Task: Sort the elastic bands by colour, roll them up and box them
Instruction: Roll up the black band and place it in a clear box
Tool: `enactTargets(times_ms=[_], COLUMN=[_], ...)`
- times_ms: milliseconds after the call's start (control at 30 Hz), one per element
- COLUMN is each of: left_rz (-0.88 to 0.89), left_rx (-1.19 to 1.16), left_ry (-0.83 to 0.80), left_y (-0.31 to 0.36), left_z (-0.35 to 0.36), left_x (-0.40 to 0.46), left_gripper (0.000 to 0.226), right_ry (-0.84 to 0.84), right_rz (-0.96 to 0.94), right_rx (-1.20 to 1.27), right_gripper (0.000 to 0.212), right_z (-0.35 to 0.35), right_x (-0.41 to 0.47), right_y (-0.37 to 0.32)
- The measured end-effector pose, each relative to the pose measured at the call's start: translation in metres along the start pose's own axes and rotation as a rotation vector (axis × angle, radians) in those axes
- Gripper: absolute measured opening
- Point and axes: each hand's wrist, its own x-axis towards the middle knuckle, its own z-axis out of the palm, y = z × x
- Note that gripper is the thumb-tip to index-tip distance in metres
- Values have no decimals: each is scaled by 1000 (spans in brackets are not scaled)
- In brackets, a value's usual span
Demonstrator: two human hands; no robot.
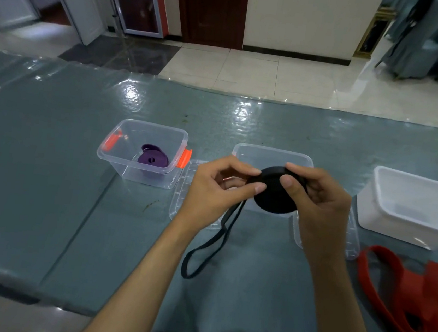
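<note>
Both forearms reach over the bench (44, 200). Left hand (215, 190) and right hand (314, 201) pinch a black roll (274, 199) with curled fingers, its loose tail (202, 254) hanging to the bench. Purple rolls (153, 155) sit in the left box (119, 165); red bands (403, 290) lie right.

both hands (218, 185) (315, 196) raised, fingers curled, thumbs fwd

My feed is dim and soft; overhead light glares off the glossy worktop (47, 173), and wide-angle distortion bows the edges.
</note>
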Motion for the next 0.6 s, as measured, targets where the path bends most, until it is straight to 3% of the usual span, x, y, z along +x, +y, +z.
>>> enactTargets(times_ms=[200, 367, 600], left_rz=[63, 65, 39], left_rx=[-66, -18, -4], left_ry=[7, 68, 71], left_y=[14, 20, 16], left_z=[-2, -4, 1], left_x=[15, 16, 11], left_gripper=[32, 28, 27], right_ry=[78, 29, 2], right_rz=[7, 112, 83], right_rx=[118, 195, 110], right_gripper=[19, 7, 15], right_z=[16, 18, 7], right_x=[17, 18, 18], right_y=[-14, -17, -14])
